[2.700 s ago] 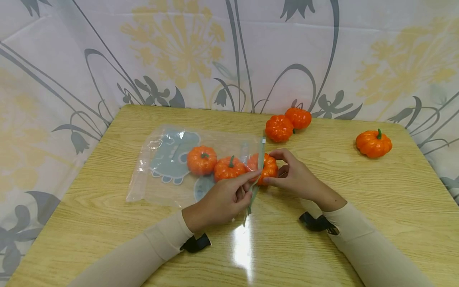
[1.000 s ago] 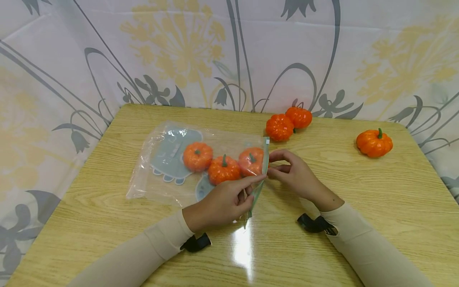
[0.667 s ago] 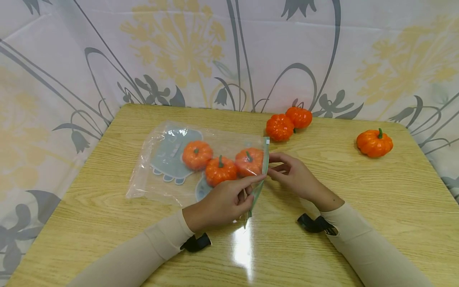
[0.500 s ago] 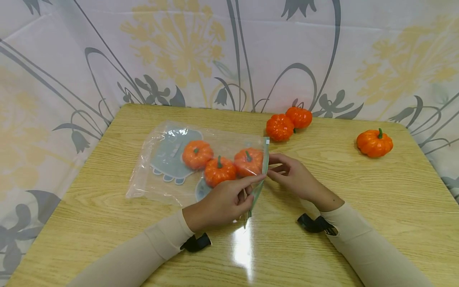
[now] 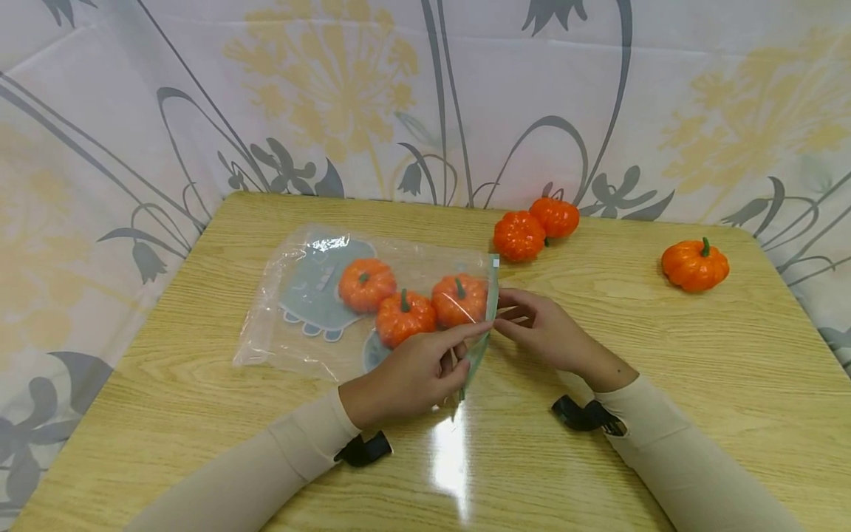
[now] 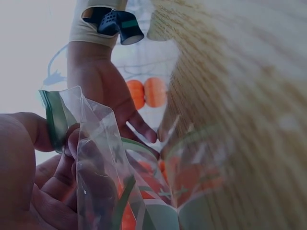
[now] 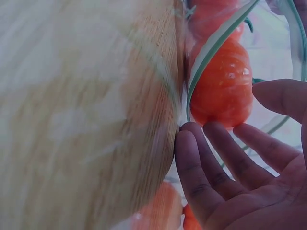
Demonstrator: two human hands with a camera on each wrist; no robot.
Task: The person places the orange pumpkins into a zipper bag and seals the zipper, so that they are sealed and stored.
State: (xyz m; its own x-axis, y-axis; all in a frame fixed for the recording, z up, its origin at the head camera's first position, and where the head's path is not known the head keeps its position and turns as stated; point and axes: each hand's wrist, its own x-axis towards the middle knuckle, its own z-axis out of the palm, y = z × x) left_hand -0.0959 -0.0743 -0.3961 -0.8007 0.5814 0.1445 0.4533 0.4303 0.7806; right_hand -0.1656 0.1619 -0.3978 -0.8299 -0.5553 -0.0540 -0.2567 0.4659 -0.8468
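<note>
A clear zip bag with a blue cartoon print and a green zip strip lies flat, its mouth toward the right. Inside it are three small orange pumpkins: one at the left, one in the middle and one nearest the mouth. My left hand pinches the bag's green-edged rim between thumb and fingers, as the left wrist view shows. At the mouth is my right hand, its fingers extended and spread, fingertips right at the nearest pumpkin in the right wrist view.
Two loose pumpkins sit together at the table's back edge, behind the bag mouth. Another pumpkin stands at the far right of the wooden table. A patterned curtain hangs behind the table.
The right hand's grip on the third pumpkin has loosened, and that pumpkin has slid left, fully inside the mouth. The middle pumpkin has shifted slightly left. The left hand keeps its place at the rim.
</note>
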